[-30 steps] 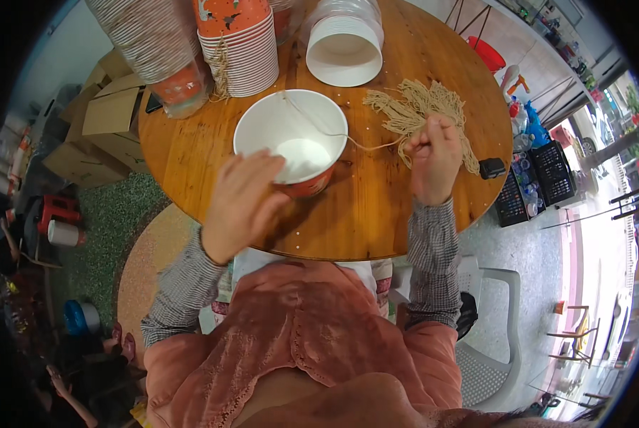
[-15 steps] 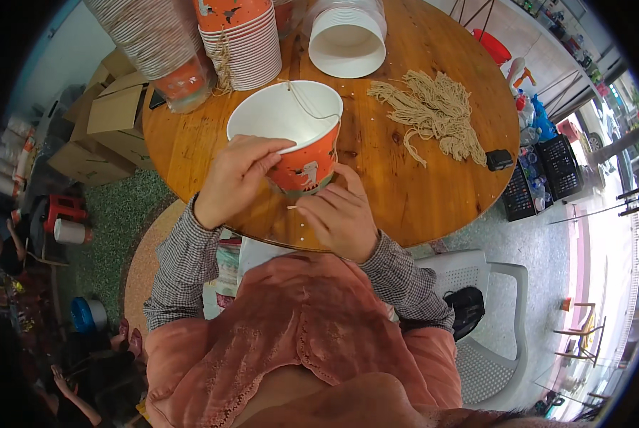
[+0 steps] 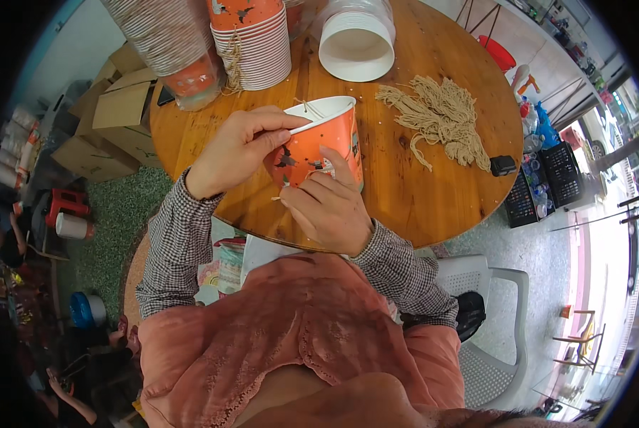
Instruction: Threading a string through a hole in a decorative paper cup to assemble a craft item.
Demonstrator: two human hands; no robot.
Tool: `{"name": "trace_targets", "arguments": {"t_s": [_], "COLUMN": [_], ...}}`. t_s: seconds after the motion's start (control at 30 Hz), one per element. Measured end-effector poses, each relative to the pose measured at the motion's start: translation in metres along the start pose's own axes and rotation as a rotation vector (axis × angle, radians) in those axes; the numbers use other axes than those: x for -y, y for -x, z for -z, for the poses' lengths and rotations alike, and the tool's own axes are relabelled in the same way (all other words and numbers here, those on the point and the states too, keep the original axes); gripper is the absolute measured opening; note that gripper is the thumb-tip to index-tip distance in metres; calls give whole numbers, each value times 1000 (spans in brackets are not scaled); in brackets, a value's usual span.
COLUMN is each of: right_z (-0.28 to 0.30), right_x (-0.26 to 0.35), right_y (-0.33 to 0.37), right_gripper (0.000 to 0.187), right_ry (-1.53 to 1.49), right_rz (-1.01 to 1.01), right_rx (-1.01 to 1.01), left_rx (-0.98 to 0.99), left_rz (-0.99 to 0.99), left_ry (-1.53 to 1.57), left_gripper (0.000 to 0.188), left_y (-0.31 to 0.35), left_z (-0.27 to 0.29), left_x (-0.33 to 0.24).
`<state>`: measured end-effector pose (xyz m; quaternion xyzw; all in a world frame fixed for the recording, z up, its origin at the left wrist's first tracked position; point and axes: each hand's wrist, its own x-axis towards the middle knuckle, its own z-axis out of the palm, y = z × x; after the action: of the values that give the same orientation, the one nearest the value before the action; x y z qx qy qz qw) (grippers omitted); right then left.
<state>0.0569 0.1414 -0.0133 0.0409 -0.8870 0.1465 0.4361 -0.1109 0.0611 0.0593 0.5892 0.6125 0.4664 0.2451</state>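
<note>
An orange paper bucket [image 3: 312, 151] with dark printed figures and a white rim is tipped over the table's near part, its side facing me. At the rim's left, my left hand [image 3: 242, 146] pinches the edge between thumb and fingers. A thin beige cord [image 3: 306, 105] passes at the far rim, and its short end sticks out left of my right hand [image 3: 330, 207]. Those fingers are curled around the cord, while one finger points up against the bucket's side. Most of the bucket's inside is turned from view.
Stacked orange buckets [image 3: 256, 53] and a plastic-wrapped stack [image 3: 191, 75] stand at the back left. A white bucket stack [image 3: 356, 53] lies on its side. To the right are a heap of cords [image 3: 440, 118] and a small black object [image 3: 503, 165] near the wooden table's edge.
The bucket has tipped and turned so its printed side faces up toward me and its opening shows less. My right hand has shifted slightly, with a finger now raised along the side.
</note>
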Motion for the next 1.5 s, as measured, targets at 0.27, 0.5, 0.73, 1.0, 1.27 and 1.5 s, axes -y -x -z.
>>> {"name": "trace_targets", "arguments": {"t_s": [0.27, 0.5, 0.73, 1.0, 1.27, 1.5], "right_z": [-8, -15, -17, -33, -23, -36], "right_x": [-16, -17, -17, -17, -15, -16], "right_y": [10, 31, 42, 46, 37, 52], "right_gripper": [11, 8, 11, 12, 10, 6], "right_ry": [-4, -30, 16, 153, 148, -69], "right_rz": [-11, -36, -54, -14, -12, -130], "right_rx": [17, 76, 91, 128, 141, 204], "left_rx": [-26, -56, -59, -79, -47, 7], "left_rz": [173, 120, 170, 189, 202, 243], "left_ry": [-31, -94, -127, -29, 31, 133], "left_gripper": [22, 22, 20, 21, 22, 28], "left_y": [3, 2, -4, -3, -6, -9], "left_z": [-13, -42, -48, -47, -37, -30], "left_x": [-3, 34, 33, 36, 43, 45]}}
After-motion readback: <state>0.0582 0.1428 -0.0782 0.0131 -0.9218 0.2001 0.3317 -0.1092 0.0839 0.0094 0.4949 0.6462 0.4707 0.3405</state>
